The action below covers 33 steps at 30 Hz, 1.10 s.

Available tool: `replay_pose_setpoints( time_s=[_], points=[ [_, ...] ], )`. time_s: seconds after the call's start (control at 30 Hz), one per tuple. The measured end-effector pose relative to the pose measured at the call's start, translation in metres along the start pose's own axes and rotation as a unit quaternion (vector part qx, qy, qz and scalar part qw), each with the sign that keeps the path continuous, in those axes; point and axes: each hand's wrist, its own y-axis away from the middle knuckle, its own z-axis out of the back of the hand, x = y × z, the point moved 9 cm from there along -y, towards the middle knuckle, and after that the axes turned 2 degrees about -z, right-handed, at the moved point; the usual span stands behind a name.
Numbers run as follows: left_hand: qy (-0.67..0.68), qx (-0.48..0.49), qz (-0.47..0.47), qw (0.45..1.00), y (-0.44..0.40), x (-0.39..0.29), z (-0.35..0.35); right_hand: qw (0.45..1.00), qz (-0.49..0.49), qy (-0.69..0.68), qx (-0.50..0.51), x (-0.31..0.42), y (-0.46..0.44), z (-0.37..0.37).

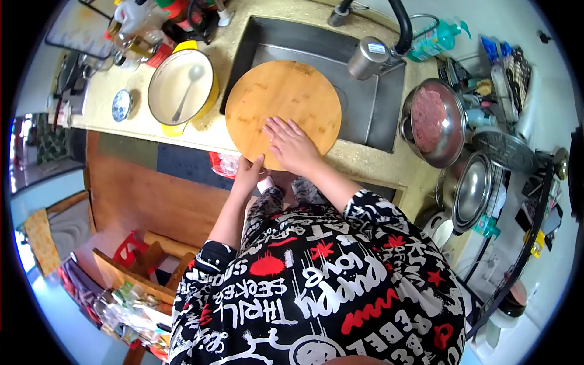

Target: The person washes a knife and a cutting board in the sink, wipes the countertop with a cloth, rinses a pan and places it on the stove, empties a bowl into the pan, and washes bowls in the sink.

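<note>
A round wooden cutting board [267,91] is held over the front edge of the sink [377,115]. At its near rim, my left hand [248,173] grips the edge, with the thumb showing and the other fingers mostly hidden. My right hand [292,145] lies flat on the board's surface, fingers stretched out and holding nothing. To the left of the board stands a yellow pot [156,112] with a pale inside, and a spoon [187,94] rests in it.
A small blue-and-white bowl [121,104] sits left of the pot, with bottles behind. Over the sink are a black faucet [401,24] and a metal cylinder [367,58]. On the right stand a steel bowl of raw meat [428,120], a soap bottle [438,41] and stacked metal bowls [473,188].
</note>
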Motion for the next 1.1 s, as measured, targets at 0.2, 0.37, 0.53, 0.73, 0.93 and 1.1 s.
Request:
replay_pose_setpoints(
  time_s=[0.2, 0.37, 0.53, 0.73, 0.93, 1.1],
  points=[
    [-0.027, 0.007, 0.036, 0.999, -0.002, 0.006, 0.001, 0.98, -0.166, 0.062, -0.091, -0.149, 0.016, 0.031],
    [-0.022, 0.003, 0.029, 0.999, -0.005, 0.01, 0.003, 0.972, -0.182, 0.033, -0.144, -0.171, -0.041, 0.027],
    [-0.02, 0.011, 0.025, 0.999, -0.005, 0.004, 0.003, 0.988, -0.089, -0.068, -0.104, -0.132, -0.022, 0.009],
    [-0.04, 0.009, 0.027, 0.999, -0.004, 0.003, 0.004, 0.946, -0.198, -0.097, -0.237, -0.199, -0.056, 0.041],
    [-0.037, -0.011, 0.027, 0.999, -0.003, 0.003, 0.011, 0.931, -0.195, -0.08, -0.298, -0.172, -0.017, 0.041],
    [-0.034, -0.009, 0.019, 0.999, -0.003, -0.001, 0.006, 0.912, -0.254, -0.199, -0.254, -0.209, -0.026, 0.043]
  ],
)
